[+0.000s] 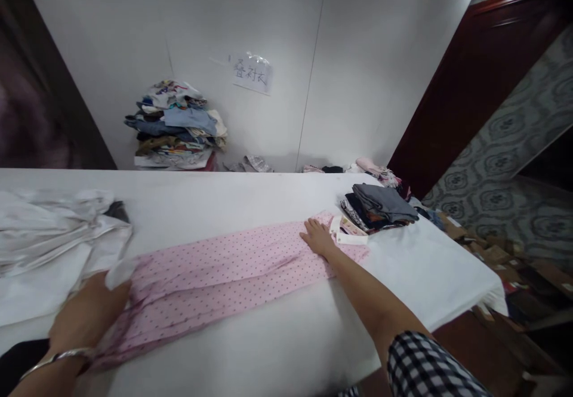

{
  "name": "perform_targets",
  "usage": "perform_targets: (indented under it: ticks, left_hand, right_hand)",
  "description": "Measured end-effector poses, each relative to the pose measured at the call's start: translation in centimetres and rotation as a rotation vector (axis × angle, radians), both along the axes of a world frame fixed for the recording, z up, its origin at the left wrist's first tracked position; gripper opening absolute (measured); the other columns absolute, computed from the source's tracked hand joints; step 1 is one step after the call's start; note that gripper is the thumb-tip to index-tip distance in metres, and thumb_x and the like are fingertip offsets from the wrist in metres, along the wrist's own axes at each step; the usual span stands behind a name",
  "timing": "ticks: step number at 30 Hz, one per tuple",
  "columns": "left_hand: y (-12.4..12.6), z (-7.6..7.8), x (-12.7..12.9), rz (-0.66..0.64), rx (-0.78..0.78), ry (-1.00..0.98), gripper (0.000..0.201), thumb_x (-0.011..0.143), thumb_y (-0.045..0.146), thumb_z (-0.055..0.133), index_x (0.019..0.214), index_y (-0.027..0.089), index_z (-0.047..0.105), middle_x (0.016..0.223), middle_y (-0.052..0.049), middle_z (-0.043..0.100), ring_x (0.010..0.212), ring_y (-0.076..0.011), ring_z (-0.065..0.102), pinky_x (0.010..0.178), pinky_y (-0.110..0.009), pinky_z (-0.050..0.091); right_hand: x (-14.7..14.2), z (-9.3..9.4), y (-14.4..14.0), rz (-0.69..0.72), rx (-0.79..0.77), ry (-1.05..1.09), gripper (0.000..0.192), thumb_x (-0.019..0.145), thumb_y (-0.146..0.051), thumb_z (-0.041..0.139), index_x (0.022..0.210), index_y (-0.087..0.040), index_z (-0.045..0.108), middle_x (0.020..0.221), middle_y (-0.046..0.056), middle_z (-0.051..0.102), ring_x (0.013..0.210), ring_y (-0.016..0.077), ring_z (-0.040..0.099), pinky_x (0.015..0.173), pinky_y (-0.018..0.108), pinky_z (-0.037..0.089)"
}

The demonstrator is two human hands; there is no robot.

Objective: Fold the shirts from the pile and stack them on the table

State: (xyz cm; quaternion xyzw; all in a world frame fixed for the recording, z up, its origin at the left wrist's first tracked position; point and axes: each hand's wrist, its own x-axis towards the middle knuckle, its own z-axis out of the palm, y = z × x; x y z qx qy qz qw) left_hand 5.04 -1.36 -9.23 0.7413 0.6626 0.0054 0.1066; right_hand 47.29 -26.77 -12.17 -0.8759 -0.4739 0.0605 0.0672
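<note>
A pink dotted shirt lies folded into a long strip across the white table. My right hand rests flat on its far right end, fingers spread, beside the white collar. At the near left end, my left hand, with a metal bangle on the wrist, presses down on the shirt's hem; whether the fingers pinch the cloth is hidden.
A heap of white cloth lies at the table's left. A stack of folded dark clothes sits at the right rear corner. A tall pile of mixed clothes stands against the white wall, under a paper sign. Cardboard boxes lie on the floor to the right.
</note>
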Motion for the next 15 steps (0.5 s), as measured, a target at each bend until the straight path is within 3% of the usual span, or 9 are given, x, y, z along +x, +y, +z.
perform_targets:
  ticks: [6, 11, 15]
  left_hand:
    - [-0.6, 0.4, 0.3, 0.009, -0.014, -0.012, 0.05, 0.083, 0.048, 0.031, 0.118, 0.019, 0.052, 0.111, -0.015, 0.068, 0.093, -0.029, 0.065, 0.067, -0.032, 0.048]
    - [-1.2, 1.0, 0.4, -0.006, -0.03, -0.088, 0.048, 0.079, 0.042, 0.045, 0.118, 0.016, 0.054, 0.108, -0.015, 0.07, 0.093, -0.0283, 0.066, 0.067, -0.03, 0.047]
    - [-0.8, 0.7, -0.4, 0.002, -0.005, -0.18, 0.046, 0.08, 0.039, 0.05, 0.117, 0.013, 0.057, 0.107, -0.016, 0.07, 0.094, -0.0283, 0.066, 0.07, -0.029, 0.047]
  right_hand:
    - [0.0, 0.1, -0.1, -0.004, 0.007, -0.007, 0.057, 0.097, -0.047, 0.03, 0.146, -0.018, 0.035, 0.157, 0.011, 0.026, 0.146, 0.0226, 0.017, 0.115, 0.044, 0.012]
    - [-0.6, 1.8, 0.6, -0.046, 0.0, 0.027, 0.051, 0.098, -0.044, 0.031, 0.141, -0.02, 0.043, 0.153, 0.012, 0.035, 0.141, 0.025, 0.026, 0.112, 0.046, 0.019]
    - [-4.2, 2.4, 1.9, -0.022, 0.059, 0.017, 0.059, 0.099, -0.051, 0.019, 0.148, -0.021, 0.03, 0.159, 0.01, 0.021, 0.146, 0.0273, 0.012, 0.113, 0.052, 0.01]
